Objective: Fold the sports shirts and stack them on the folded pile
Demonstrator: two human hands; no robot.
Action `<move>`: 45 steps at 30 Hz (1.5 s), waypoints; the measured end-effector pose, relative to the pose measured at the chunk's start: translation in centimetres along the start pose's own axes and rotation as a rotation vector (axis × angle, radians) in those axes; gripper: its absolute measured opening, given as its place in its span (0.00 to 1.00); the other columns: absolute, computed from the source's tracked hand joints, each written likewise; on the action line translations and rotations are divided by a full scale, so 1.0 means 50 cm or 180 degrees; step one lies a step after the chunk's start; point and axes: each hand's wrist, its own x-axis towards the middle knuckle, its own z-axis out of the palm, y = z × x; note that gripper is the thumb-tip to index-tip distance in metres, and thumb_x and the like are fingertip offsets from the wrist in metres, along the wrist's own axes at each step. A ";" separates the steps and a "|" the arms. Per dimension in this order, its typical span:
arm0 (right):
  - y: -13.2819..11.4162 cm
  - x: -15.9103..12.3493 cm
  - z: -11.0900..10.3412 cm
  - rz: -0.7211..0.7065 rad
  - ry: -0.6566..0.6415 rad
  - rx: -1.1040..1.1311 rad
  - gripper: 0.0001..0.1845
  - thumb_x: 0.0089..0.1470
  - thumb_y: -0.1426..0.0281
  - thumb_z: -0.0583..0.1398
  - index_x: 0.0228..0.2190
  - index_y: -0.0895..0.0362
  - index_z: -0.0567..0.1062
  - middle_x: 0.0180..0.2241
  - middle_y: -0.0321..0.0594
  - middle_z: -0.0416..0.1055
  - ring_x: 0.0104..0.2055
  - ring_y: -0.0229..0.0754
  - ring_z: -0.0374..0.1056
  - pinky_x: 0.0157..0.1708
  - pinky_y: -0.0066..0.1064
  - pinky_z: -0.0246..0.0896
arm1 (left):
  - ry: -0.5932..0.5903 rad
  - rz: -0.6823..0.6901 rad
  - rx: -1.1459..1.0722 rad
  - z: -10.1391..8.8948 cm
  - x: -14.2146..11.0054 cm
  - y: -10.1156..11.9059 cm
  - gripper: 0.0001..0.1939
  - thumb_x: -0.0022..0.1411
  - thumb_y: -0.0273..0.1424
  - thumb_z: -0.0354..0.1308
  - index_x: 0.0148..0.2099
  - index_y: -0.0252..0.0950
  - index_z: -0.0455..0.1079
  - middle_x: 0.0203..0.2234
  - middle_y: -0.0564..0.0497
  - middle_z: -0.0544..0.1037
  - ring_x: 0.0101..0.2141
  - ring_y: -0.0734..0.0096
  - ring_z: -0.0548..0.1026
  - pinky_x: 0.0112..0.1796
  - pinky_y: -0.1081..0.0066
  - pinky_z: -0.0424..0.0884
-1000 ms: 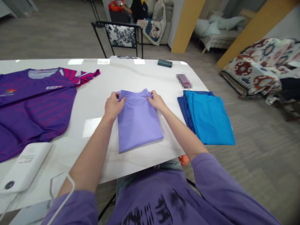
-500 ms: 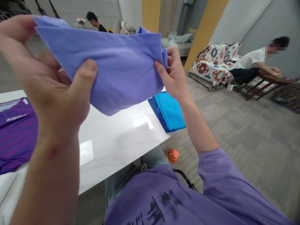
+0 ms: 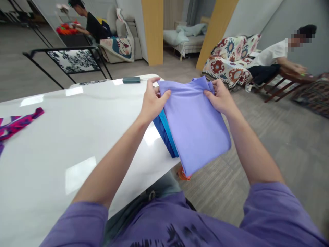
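Observation:
A folded lavender garment, its exact kind unclear, hangs between my two hands above the table's right end. My left hand pinches its upper left corner, thumb in front. At the upper right corner, my right hand grips the cloth the same way. Beneath and behind it lies a stack of folded blue clothes, mostly covered from view. At the far left of the table is a purple and pink garment, cut off by the frame edge.
The white glossy table has a dark green box-like object at its far edge. Beyond stands a black-framed chair. An orange object is on the floor. One person sits behind, another by a patterned sofa.
Both hands have carried the lavender garment right and lower, over the blue stack. The cloth now hangs longer and flatter. My view has shifted, showing more of the table and room.

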 end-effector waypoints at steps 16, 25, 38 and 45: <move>-0.050 -0.170 0.253 -0.0270 -0.1257 -0.0187 0.48 0.63 0.28 0.52 0.79 0.20 0.58 0.79 0.47 0.63 0.79 0.77 0.60 0.74 0.87 0.51 | 0.0152 -0.1275 0.2225 -0.504 -0.425 -0.237 0.34 0.76 0.52 0.63 0.75 0.43 0.65 0.61 0.42 0.83 0.55 0.54 0.85 0.56 0.55 0.82; -0.477 -0.071 0.349 -0.1743 -0.1833 0.0307 0.34 0.73 0.35 0.53 0.67 0.39 0.76 0.63 0.47 0.82 0.65 0.71 0.78 0.67 0.72 0.70 | 0.1403 -0.2283 0.3459 -0.897 -0.750 -0.297 0.34 0.78 0.47 0.57 0.73 0.28 0.69 0.71 0.25 0.72 0.72 0.33 0.71 0.71 0.39 0.68; -1.421 0.023 0.953 -0.2507 -0.2548 0.0889 0.32 0.82 0.55 0.51 0.77 0.55 0.67 0.78 0.52 0.65 0.78 0.60 0.65 0.76 0.57 0.62 | 0.0925 -0.2504 0.3569 -0.916 -0.740 -0.355 0.36 0.84 0.53 0.50 0.77 0.35 0.71 0.77 0.35 0.72 0.72 0.39 0.70 0.69 0.41 0.67; -1.552 0.121 1.112 -0.2674 -0.2198 0.0543 0.34 0.82 0.53 0.47 0.76 0.53 0.72 0.77 0.51 0.67 0.79 0.62 0.60 0.79 0.64 0.47 | 0.0609 -0.2092 0.3077 -0.796 -0.716 -0.299 0.38 0.81 0.61 0.51 0.78 0.44 0.71 0.75 0.43 0.74 0.67 0.42 0.73 0.75 0.32 0.57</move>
